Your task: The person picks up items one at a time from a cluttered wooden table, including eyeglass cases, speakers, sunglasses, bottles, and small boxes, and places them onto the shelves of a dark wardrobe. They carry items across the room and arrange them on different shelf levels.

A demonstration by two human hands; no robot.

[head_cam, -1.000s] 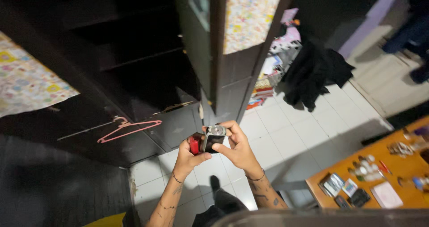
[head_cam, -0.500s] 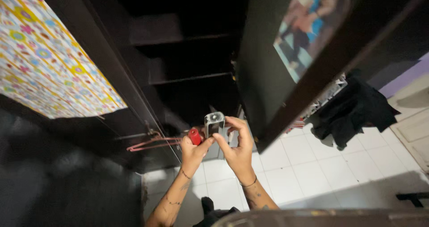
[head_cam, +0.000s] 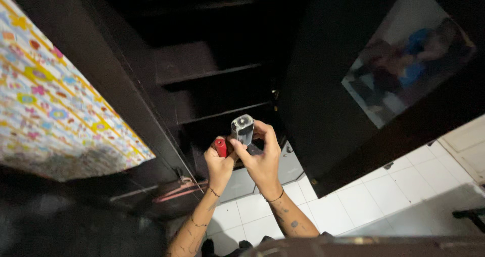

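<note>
My right hand [head_cam: 262, 161] grips a small silvery box-shaped device [head_cam: 243, 128], held upright in front of a dark open cabinet. My left hand [head_cam: 218, 167] is closed around a red cylindrical object [head_cam: 221, 147], right beside the device, with its thumb touching my right hand. Both hands are raised together at the middle of the view, in front of the cabinet's lower shelves.
The dark cabinet has several shelves [head_cam: 202, 75]. Its left door [head_cam: 55, 115] carries colourful flower-patterned paper; its right door [head_cam: 348, 85] bears a blurry picture [head_cam: 409, 70]. A pink clothes hanger [head_cam: 177, 191] lies low at the left. White floor tiles [head_cam: 374, 201] show below.
The view has tilted upward and closer to the cabinet. My hands have risen toward the shelves, still holding the device and the red object. The orange table and dark garment left the view.
</note>
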